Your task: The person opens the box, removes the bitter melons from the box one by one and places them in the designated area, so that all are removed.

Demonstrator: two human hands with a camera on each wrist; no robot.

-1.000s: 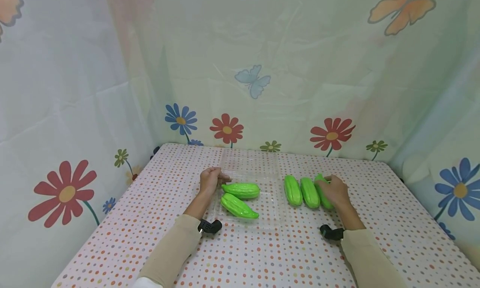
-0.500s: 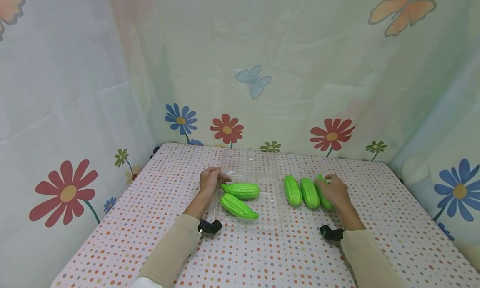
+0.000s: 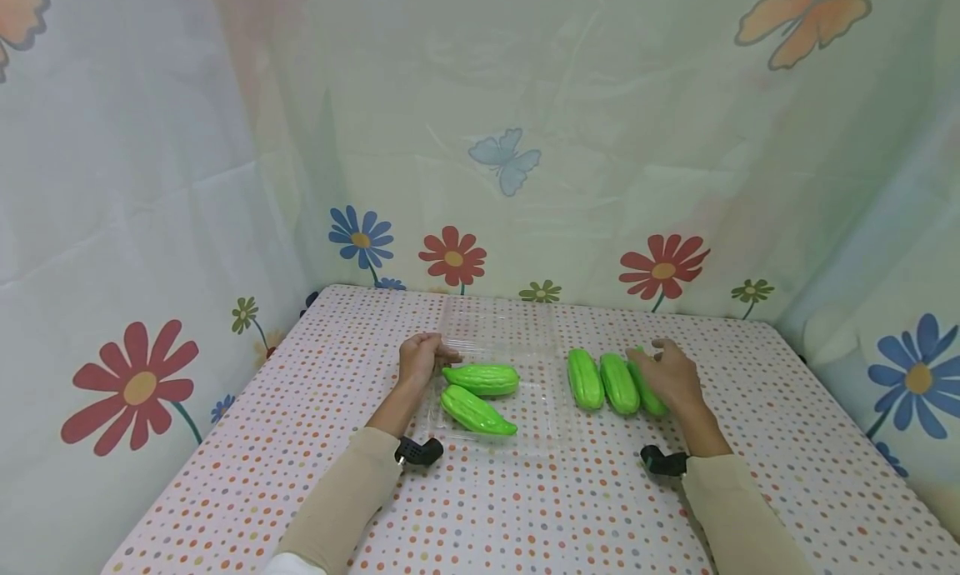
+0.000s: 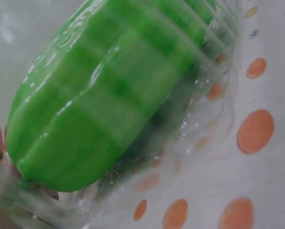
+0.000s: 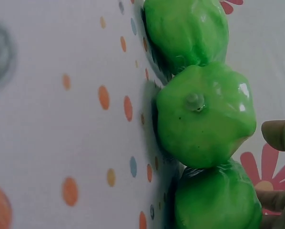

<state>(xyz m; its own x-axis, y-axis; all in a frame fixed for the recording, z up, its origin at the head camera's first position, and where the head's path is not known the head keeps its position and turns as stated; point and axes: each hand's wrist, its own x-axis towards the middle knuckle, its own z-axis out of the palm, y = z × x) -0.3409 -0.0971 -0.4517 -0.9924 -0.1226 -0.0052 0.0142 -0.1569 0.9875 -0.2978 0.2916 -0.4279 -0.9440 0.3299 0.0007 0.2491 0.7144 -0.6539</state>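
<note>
Two bright green ridged gourds, an upper gourd [image 3: 482, 380] and a lower gourd [image 3: 477, 412], lie in a clear plastic clamshell box [image 3: 536, 417] whose lid is folded back. My left hand [image 3: 420, 362] grips the box's left edge, its fingertips partly hidden behind the clear wall in the left wrist view. To the right of the box, three more gourds stand side by side: a left one [image 3: 585, 380], a middle one [image 3: 619, 385] and a right one [image 3: 649, 392]. Over the right one hovers my right hand [image 3: 673, 379], thumb and fingers spread apart.
A dotted cloth covers the table [image 3: 480, 508]. Behind and at both sides hangs a curtain [image 3: 585, 183] printed with flowers and butterflies. The transparent lid [image 3: 498, 321] reaches toward the table's back edge. A black wrist camera [image 3: 663, 464] sits on the right forearm.
My right hand's fingers have spread and lifted slightly off the rightmost gourd. The left hand, the box and the gourds have stayed in place.
</note>
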